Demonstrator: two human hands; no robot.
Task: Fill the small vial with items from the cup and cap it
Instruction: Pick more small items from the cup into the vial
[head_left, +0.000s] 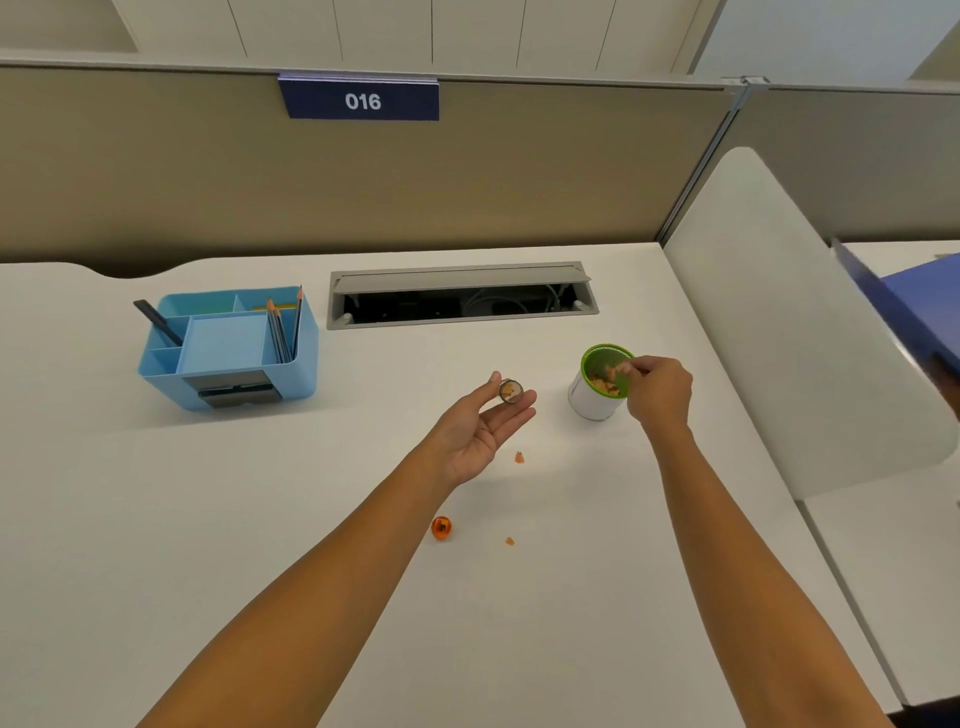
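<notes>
My left hand (480, 426) holds the small clear vial (510, 391) between thumb and fingertips, palm up, its mouth turned toward me with orange bits inside. A white cup (592, 401) with a green rim stands to the right of the vial, holding small orange pieces. My right hand (658, 391) reaches into the cup's mouth with fingertips pinched on an orange piece (621, 370). The orange cap (441, 528) lies on the desk nearer to me, below my left forearm.
Two orange pieces (519, 457) (509, 541) lie spilled on the white desk (156, 519). A blue desk organiser (228, 347) with pencils stands at the left. An open cable tray (460, 297) sits at the back. A white divider panel (779, 322) rises at the right.
</notes>
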